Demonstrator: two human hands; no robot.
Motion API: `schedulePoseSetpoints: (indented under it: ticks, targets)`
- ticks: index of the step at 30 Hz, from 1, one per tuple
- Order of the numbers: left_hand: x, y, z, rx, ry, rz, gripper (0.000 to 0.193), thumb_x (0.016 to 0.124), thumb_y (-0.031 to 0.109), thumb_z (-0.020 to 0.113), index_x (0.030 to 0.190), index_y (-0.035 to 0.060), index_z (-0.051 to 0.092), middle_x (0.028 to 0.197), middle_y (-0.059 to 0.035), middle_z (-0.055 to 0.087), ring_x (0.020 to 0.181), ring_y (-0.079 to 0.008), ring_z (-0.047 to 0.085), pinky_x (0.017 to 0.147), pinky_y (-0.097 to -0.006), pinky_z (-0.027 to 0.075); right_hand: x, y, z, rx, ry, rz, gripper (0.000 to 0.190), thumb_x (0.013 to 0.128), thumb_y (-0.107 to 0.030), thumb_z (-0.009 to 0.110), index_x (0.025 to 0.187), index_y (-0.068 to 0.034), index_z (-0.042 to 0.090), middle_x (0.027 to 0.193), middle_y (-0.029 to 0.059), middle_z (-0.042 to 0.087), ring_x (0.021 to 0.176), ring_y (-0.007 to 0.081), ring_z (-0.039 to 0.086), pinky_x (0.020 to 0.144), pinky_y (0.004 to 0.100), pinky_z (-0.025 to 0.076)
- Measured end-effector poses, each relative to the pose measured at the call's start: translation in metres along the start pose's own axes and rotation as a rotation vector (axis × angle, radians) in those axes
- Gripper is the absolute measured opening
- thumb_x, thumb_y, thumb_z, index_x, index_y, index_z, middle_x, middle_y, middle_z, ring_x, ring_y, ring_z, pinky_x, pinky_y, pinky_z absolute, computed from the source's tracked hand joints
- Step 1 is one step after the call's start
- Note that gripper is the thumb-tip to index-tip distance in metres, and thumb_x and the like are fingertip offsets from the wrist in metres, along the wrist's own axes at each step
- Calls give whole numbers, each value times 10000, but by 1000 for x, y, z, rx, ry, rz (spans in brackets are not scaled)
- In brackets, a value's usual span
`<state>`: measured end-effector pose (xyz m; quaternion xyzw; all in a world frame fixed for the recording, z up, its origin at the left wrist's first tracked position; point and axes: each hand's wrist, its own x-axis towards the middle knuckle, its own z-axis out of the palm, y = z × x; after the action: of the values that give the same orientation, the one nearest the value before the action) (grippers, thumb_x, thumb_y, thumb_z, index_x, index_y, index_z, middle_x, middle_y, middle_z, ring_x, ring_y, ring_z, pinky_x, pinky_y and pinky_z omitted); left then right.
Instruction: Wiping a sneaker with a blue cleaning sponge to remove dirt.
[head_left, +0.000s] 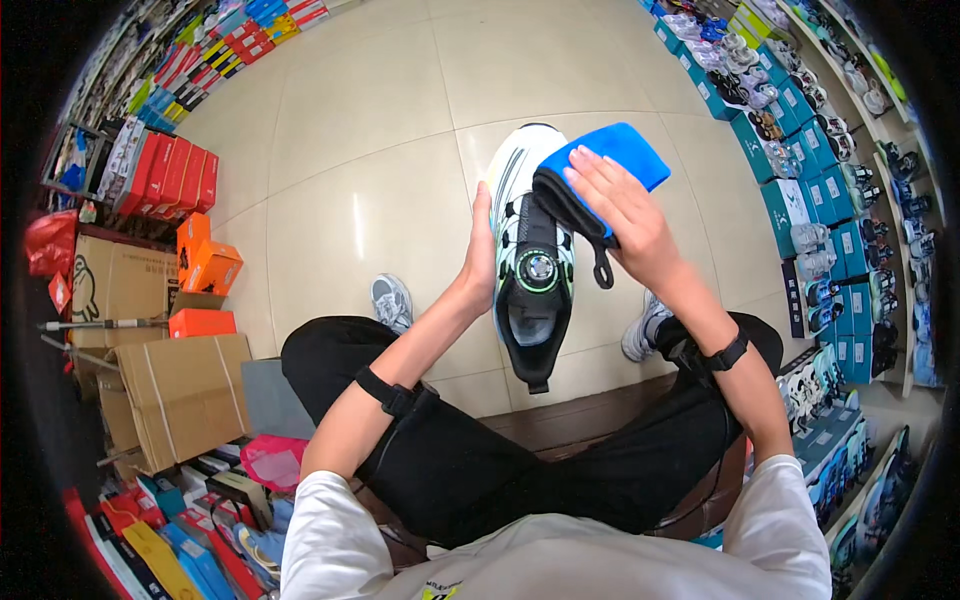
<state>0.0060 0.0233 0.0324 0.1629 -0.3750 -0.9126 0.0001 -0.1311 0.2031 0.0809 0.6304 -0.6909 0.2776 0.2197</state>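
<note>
A white and black sports shoe with a round dial on its tongue (541, 229) is held up over the floor, toe pointing away from me. My left hand (480, 259) grips the shoe along its left side. A folded blue and black cloth (634, 154) with a black hanging loop lies under the fingers of my right hand (619, 206). The cloth's black edge touches the upper near the toe, on the right side. Its far corner sticks out to the right of my fingers. The shoe's sole is hidden.
Shoe boxes with shoes on top (814, 187) line the right side. On the left stand red boxes (169, 174), orange boxes (214, 266) and a cardboard carton (187, 397). My knees and feet flank the tiled floor (360, 150). A brown bench (585, 420) is beneath me.
</note>
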Motion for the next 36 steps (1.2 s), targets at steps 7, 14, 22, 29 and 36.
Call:
schedulePoseSetpoints:
  ticks: [7,14,22,29,36]
  targets:
    - [-2,-2,-3,-3,-18,-56,928,1068,765,201,1537,15,484,1278,-178,712,1031,-258,762,888,-422,663,-2,16,2,4,84,241,729,810,104,705,1513,-33,569,1564,181,568,1463,355,530,1224,479,429]
    - [0,0,1,-36,-21,-64,918,1064,768,225,1559,33,466,1279,-179,711,1020,-253,767,870,-428,668,-6,18,2,59,52,333,795,773,157,687,1530,-39,545,1597,162,537,1493,346,494,1232,464,424]
    - [-1,2,0,-64,34,-7,922,1050,784,246,1532,41,498,1254,-166,722,1015,-249,767,878,-428,662,-5,4,2,174,59,313,734,773,161,664,1486,19,561,1557,209,567,1457,386,528,1221,465,425]
    - [22,-16,-54,-518,-172,-8,767,1038,752,380,1327,103,669,1051,-88,764,898,-252,749,832,-432,631,-10,-43,15,466,-11,260,772,757,180,653,1509,41,542,1560,231,563,1451,394,541,1218,455,427]
    - [26,-24,-57,-514,-121,-35,771,1038,757,375,1332,108,669,1060,-88,764,917,-255,749,851,-446,628,-10,-40,15,474,13,251,695,830,104,698,1505,42,545,1541,220,585,1425,404,566,1196,461,451]
